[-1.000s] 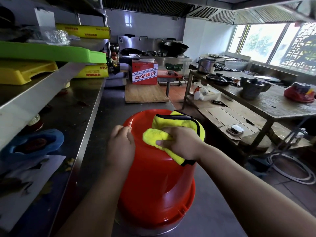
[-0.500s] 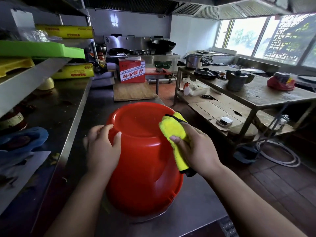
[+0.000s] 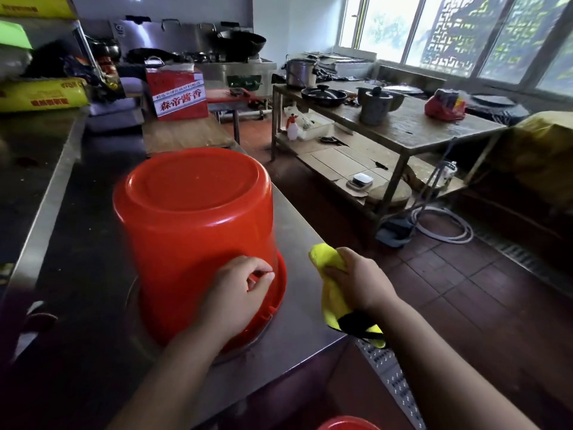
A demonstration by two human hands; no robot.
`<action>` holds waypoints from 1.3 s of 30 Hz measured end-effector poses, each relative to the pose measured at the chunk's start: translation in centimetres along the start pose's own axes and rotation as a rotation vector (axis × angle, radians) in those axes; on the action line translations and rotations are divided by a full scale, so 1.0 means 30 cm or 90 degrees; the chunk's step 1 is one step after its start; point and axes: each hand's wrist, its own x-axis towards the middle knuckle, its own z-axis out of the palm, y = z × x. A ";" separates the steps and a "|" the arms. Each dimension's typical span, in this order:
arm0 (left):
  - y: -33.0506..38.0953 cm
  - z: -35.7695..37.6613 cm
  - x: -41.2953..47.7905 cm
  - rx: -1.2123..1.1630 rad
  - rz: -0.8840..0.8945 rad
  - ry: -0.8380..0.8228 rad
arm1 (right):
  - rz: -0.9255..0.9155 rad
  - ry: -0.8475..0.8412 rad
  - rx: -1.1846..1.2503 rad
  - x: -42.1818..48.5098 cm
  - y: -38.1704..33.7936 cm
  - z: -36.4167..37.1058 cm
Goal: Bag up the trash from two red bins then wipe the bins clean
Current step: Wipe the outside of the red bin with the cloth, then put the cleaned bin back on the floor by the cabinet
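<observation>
Judging wiping partway, bagging unverifiable: red bin point(image 3: 192, 218) upturned on steel counter point(image 3: 297, 308), left hand point(image 3: 238, 290) curled at its lower rim, hold unclear, right hand point(image 3: 362, 280) clutching yellow cloth point(image 3: 333, 293) just beside it; second red bin point(image 3: 344, 424) barely visible below

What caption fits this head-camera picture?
Left hand on an upturned red plastic bin atop a steel counter; right hand grips a yellow cloth beside it.

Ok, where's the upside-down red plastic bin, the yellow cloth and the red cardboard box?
Red plastic bin point(image 3: 198, 181), head view, upturned base.
Yellow cloth point(image 3: 324, 259), head view, top fold.
Red cardboard box point(image 3: 181, 99), head view, front label.
</observation>
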 end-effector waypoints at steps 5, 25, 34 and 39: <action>-0.033 0.051 -0.019 0.014 -0.044 -0.054 | -0.054 0.111 0.059 0.063 0.060 0.051; -0.178 -0.088 -0.114 0.002 -0.201 0.073 | -0.130 -0.043 0.067 0.099 -0.008 0.314; -0.273 -0.248 -0.099 -0.084 -0.350 0.337 | -0.229 -0.061 0.158 0.180 -0.182 0.337; -0.307 -0.241 -0.060 -0.223 -0.370 0.163 | -0.248 -0.094 0.224 0.213 -0.176 0.347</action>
